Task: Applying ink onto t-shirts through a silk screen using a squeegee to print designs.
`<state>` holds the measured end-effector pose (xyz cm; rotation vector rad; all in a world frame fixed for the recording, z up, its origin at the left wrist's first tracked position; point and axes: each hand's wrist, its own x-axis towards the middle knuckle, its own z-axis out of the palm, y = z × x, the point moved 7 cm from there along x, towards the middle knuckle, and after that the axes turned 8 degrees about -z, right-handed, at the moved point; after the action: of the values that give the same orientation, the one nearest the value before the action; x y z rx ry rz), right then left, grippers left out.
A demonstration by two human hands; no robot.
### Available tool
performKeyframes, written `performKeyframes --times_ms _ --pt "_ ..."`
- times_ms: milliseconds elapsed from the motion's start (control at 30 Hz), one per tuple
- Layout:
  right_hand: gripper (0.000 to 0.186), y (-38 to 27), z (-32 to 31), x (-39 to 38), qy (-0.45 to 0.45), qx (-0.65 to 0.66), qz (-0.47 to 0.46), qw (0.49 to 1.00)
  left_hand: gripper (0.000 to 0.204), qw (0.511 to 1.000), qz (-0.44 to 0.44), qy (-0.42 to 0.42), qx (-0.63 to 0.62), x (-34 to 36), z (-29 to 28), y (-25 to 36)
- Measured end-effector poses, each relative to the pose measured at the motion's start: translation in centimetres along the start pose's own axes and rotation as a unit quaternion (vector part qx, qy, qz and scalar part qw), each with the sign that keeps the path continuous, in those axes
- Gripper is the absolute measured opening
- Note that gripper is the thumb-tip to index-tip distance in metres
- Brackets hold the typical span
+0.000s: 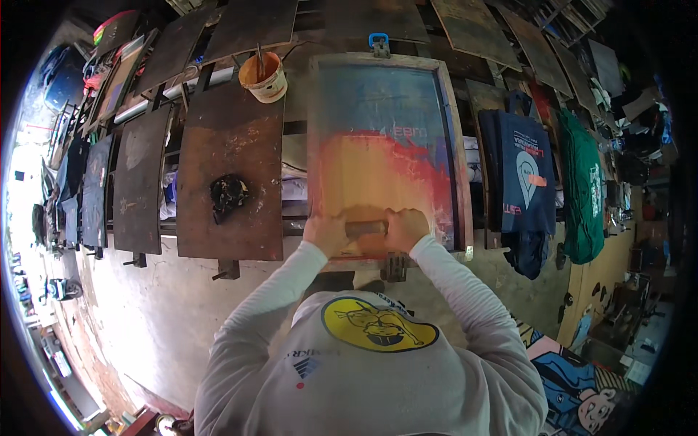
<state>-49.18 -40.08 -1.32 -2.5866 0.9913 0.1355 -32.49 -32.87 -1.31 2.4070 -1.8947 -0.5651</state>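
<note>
A wooden-handled squeegee lies crosswise near the close end of a framed printing screen. My left hand is closed round its left end, and my right hand grips the right end. The blade's lower edge is hidden by the handle and my fingers. Orange-yellow ink covers the mesh just beyond the squeegee, with red smears along the right and upper edge of it. The far part of the mesh looks blue-grey. A blue-handled clamp sits at the frame's far end.
Left of the screen, a dark board carries an orange-stained bucket with a stick in it and a crumpled black cloth. Navy bags and a green bag hang over boards on the right. A metal bracket juts out at the near edge.
</note>
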Motion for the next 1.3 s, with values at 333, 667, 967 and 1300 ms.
performKeyframes --times_ms 333,667,967,1300 --pt "0.016 3.8 -6.6 9.1 0.08 -0.036 -0.027 0.996 0.066 0.995 0.015 0.094 -0.018 11.4 -5.0 -2.2" --pt "0.024 7.8 -6.3 16.5 0.06 -0.105 0.067 0.99 0.056 0.998 0.032 0.044 -0.017 18.1 -7.1 -1.5" --pt "0.026 2.2 -1.2 3.2 0.083 -0.041 0.032 0.995 0.057 0.998 0.007 0.059 -0.033 4.9 -1.0 -0.2" --pt "0.029 -1.0 -0.3 -2.6 0.065 -0.014 -0.005 0.998 0.054 0.999 -0.034 0.039 -0.009 -2.7 1.3 0.5"
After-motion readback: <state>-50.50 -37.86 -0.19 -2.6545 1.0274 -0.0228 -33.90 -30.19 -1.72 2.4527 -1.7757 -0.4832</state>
